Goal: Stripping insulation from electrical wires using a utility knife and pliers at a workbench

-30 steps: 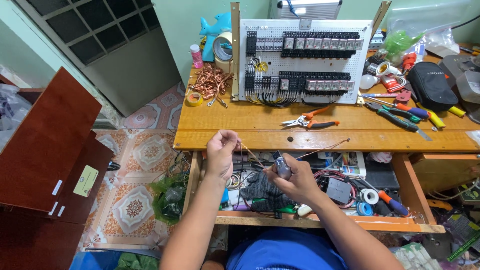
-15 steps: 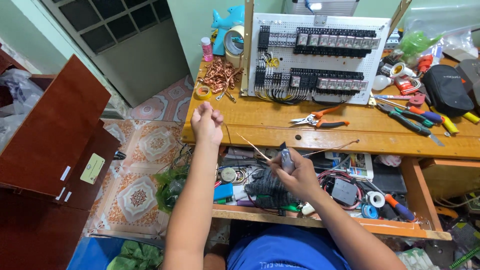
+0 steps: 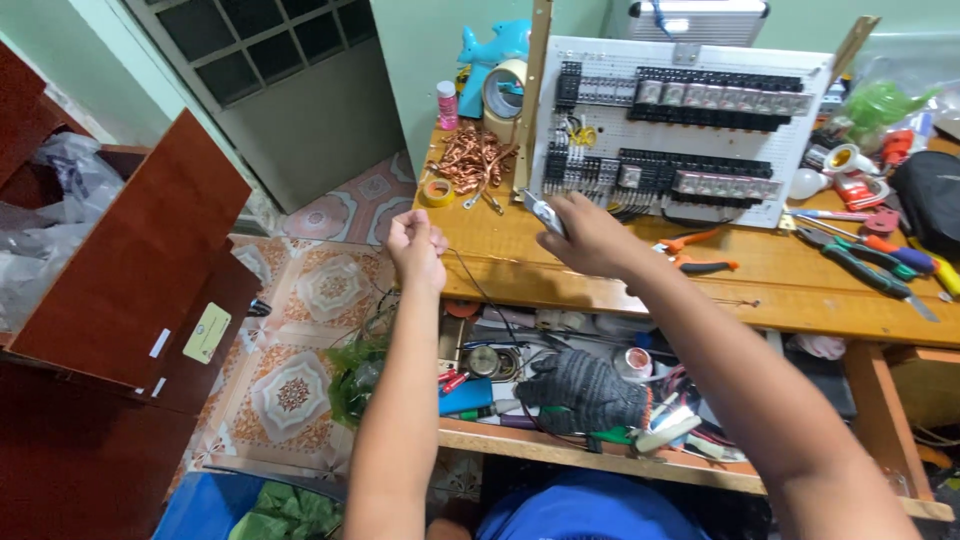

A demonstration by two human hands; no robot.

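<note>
Head view, looking down over tabletop (image 3: 600, 280). Left hand (image 3: 418, 248): fist closed, grip pinching one end of thin dark wire (image 3: 478, 280), pulled taut for working. Right hand (image 3: 590, 235): fingers wrapped around small grey tool (image 3: 545, 213), raised toward panel (image 3: 690, 130), just in front of its lower terminals. Wire: runs from left fist down toward shelf (image 3: 560, 445); far end lost among clutter. Nearby: copper coils (image 3: 475, 160), orange pliers (image 3: 700, 252), glove (image 3: 585, 390). Tool tip mostly hidden by fingers; kind unclear. Screwdrivers at right edge cut off.
</note>
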